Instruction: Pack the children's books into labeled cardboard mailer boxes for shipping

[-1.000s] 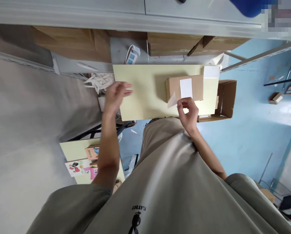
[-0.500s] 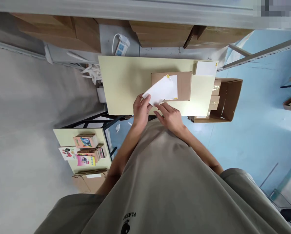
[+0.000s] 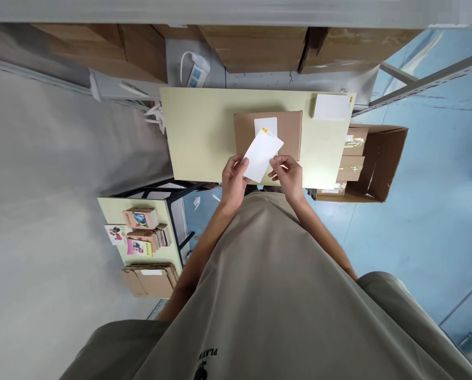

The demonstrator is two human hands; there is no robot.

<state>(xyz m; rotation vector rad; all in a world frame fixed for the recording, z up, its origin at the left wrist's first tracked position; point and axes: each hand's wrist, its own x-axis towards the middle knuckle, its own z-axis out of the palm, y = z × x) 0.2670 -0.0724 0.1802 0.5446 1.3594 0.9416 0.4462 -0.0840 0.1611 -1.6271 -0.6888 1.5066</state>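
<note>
Left hand (image 3: 233, 183) is pinching the label (image 3: 262, 154), its long axis slanting far-right over the box (image 3: 291, 132); right hand (image 3: 291, 178) is sitting curled beside it, grip unclear.

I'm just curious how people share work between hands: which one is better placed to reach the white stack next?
Probably the right hand: it's nearer the white stack, while the left hand holds a white label.

My white sheet (image 3: 259, 158) hides part of the label (image 3: 266, 124) on the carton (image 3: 290, 132); the sheet's print (image 3: 270, 133) seems too tiny to read. The bottom edge crops my shirt (image 3: 271, 274).
</note>
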